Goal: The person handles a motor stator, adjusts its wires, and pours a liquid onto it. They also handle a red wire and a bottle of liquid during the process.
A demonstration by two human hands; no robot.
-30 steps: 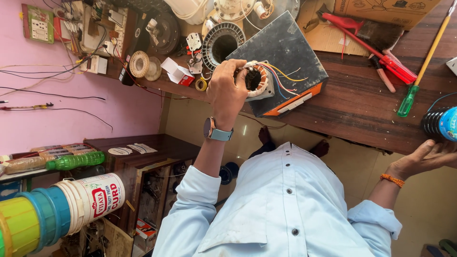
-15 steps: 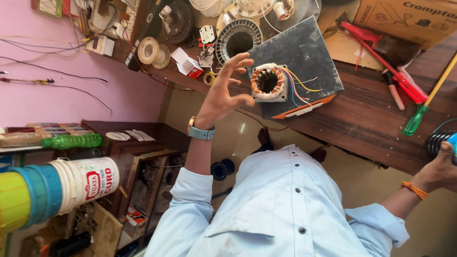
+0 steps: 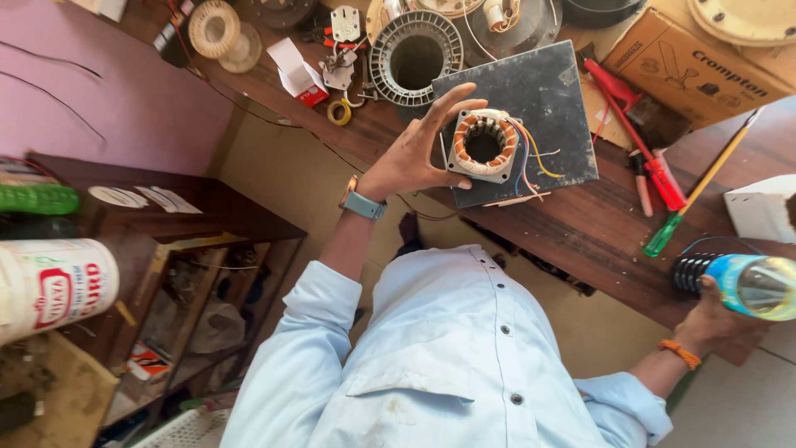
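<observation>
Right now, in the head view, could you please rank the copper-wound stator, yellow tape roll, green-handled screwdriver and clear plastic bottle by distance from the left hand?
1. copper-wound stator: in the left hand grip.
2. yellow tape roll: upper left.
3. green-handled screwdriver: right, on bench.
4. clear plastic bottle: far right, right hand.

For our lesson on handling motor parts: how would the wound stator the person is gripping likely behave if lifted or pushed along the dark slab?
The stator probably feels heavy for its size, being a metal core packed with copper windings. Its flat face should slide on the dark slab rather than roll. The loose coloured wires look floppy and may snag. The left hand grips only its edge.
</observation>
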